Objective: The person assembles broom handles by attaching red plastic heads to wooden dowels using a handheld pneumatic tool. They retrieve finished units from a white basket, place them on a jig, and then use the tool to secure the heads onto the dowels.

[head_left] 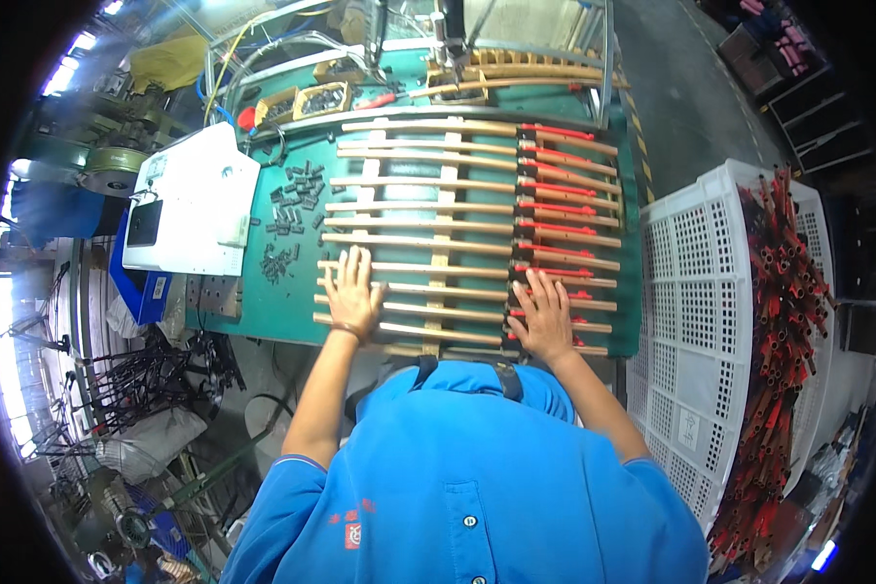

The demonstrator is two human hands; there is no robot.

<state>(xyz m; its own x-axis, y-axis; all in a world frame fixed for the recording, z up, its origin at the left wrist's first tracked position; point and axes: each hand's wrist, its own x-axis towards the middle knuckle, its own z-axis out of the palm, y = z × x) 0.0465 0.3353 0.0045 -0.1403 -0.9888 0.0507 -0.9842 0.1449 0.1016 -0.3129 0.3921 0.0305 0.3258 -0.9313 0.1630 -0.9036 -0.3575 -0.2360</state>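
Observation:
Several copper-coloured tubes (419,208) lie side by side across a pale wooden rack (438,261) on the green table (297,326). Each carries a black fitting and a slim red part (561,208) toward its right end. My left hand (354,297) rests palm down on the left ends of the nearer tubes, its fingers spread. Over the black fittings of the nearer tubes lies my right hand (545,313), fingers apart. Neither hand is wrapped round a tube. My palms hide parts of the tubes beneath them.
Small black parts (287,214) are scattered left of the rack, beside a white machine (190,200). Boxes of small parts (321,100) and a metal frame (608,68) stand at the back. At right, a white perforated crate (696,321) holds many red-and-copper tubes.

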